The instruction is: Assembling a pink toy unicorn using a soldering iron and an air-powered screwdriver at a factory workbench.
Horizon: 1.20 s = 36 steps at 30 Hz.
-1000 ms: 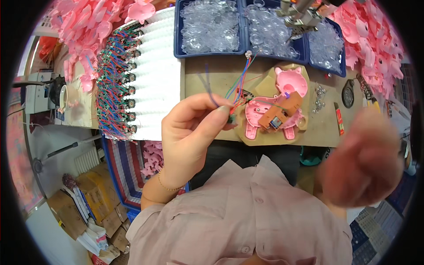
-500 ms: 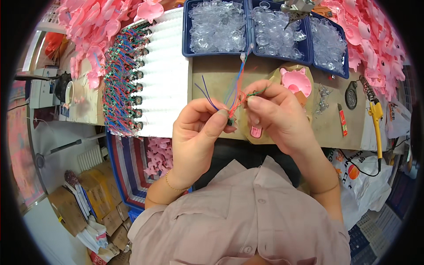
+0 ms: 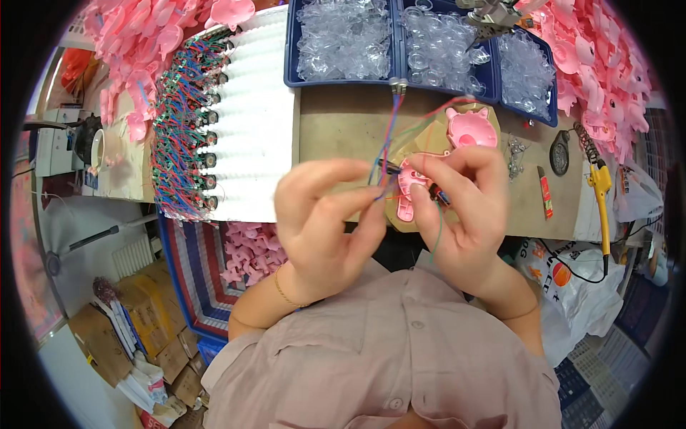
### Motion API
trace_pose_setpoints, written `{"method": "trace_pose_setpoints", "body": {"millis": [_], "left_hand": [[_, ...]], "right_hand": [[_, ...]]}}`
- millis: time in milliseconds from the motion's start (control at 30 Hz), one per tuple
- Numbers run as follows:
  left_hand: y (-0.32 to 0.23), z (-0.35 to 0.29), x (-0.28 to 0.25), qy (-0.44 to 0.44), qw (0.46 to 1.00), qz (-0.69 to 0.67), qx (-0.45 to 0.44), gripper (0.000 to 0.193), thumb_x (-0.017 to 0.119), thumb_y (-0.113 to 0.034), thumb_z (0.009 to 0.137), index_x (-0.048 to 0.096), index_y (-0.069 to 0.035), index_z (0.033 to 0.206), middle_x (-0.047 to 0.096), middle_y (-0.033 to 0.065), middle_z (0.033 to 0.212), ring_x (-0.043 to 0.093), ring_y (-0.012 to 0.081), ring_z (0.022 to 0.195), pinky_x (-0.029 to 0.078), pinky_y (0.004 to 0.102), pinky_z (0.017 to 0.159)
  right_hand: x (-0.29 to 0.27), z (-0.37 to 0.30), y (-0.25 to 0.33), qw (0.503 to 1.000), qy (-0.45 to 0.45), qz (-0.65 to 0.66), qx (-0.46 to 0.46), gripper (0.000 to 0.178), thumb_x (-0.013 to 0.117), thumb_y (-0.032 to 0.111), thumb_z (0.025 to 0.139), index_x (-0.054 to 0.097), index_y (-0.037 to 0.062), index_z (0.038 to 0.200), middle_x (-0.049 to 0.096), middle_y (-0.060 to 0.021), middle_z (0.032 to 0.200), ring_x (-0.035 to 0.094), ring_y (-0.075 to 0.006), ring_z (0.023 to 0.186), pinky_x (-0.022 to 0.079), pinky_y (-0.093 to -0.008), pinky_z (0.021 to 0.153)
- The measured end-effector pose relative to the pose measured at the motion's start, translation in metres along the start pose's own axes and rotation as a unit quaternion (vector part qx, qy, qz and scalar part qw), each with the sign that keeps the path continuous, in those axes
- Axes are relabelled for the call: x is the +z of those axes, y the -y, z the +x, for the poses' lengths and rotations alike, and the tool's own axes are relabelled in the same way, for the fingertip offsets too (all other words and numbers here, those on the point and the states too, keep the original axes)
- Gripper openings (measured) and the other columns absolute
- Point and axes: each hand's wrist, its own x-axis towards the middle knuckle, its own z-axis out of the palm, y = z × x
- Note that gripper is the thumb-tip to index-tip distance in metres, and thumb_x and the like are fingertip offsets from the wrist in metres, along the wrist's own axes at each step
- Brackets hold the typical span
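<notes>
My left hand (image 3: 325,218) pinches a bundle of thin coloured wires (image 3: 389,132) between thumb and fingers; the fingers are slightly blurred. The red, blue and green strands run up from there and end in small clear-tipped parts. Between the thumb and fingers of my right hand (image 3: 464,207) is a small dark component (image 3: 439,195), mostly hidden, with a loose green wire (image 3: 437,236) hanging below it. Right under the hands lies a pink plastic handle piece (image 3: 405,207). Beyond my right hand sits a pink animal-shaped shell (image 3: 482,132) with ears.
Blue bins (image 3: 343,43) of clear plastic parts stand at the back. Wired round components (image 3: 182,136) line a white ridged board (image 3: 257,121) on the left. A yellow-handled tool (image 3: 601,193) hangs at the right, near a red tube (image 3: 546,193). Pink parts pile at both far corners.
Both hands have drawn slightly apart. The wires have shifted in the grip, and a dark component now shows in the right hand with its green wire hanging down. The view has moved slightly.
</notes>
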Motion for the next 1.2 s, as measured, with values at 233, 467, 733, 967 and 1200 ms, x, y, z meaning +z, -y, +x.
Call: {"method": "trace_pose_setpoints", "body": {"millis": [233,467,733,967,1200], "left_hand": [[0.003,-0.003,0.0,0.056,0.976,-0.141,-0.157,0.016,0.069,0.003,0.075,0.061,-0.004,0.087,0.064,0.0097,0.086,0.059,0.0242,0.082,0.044,0.0326,0.074],[0.006,-0.005,0.004,0.042,0.921,-0.31,-0.232,0.014,0.065,0.002,0.081,0.059,0.0,0.094,0.064,0.0098,0.087,0.059,0.0222,0.077,0.045,0.0297,0.07],[0.01,0.006,0.003,0.095,0.958,-0.268,-0.047,0.008,0.061,0.002,0.085,0.055,-0.001,0.088,0.064,0.0137,0.085,0.062,0.0201,0.073,0.05,0.0333,0.064],[0.011,0.025,-0.009,0.188,0.793,-0.482,-0.323,0.01,0.067,-0.006,0.084,0.058,-0.002,0.085,0.058,0.0189,0.122,0.055,0.0222,0.113,0.041,0.0333,0.097],[0.018,0.044,-0.024,0.396,0.771,-0.337,-0.368,0.017,0.075,-0.005,0.073,0.059,-0.003,0.07,0.064,0.0097,0.093,0.061,0.0204,0.092,0.046,0.0312,0.082]], "right_hand": [[-0.007,0.0,-0.006,0.972,0.041,0.188,0.131,0.01,0.064,0.0,0.084,0.064,-0.0022,0.093,0.057,-0.0087,0.09,0.057,-0.0157,0.074,0.047,-0.0252,0.063],[-0.013,0.005,-0.005,0.93,0.104,0.266,0.23,0.008,0.066,-0.001,0.082,0.065,-0.0021,0.09,0.056,-0.005,0.087,0.053,-0.0094,0.074,0.045,-0.0205,0.064],[-0.021,0.008,-0.007,0.886,0.145,0.347,0.271,0.009,0.067,0.001,0.083,0.066,-0.0028,0.091,0.059,-0.0008,0.079,0.053,-0.0055,0.072,0.041,-0.0191,0.063],[-0.022,0.01,-0.007,0.917,0.145,0.287,0.237,0.008,0.064,0.003,0.087,0.066,-0.0025,0.092,0.066,-0.0049,0.087,0.061,-0.008,0.072,0.048,-0.0214,0.059],[-0.004,0.019,-0.018,0.971,0.213,0.104,0.024,0.017,0.066,0.007,0.076,0.064,0.0013,0.092,0.065,-0.0119,0.093,0.064,-0.0279,0.085,0.052,-0.0352,0.07]]}}
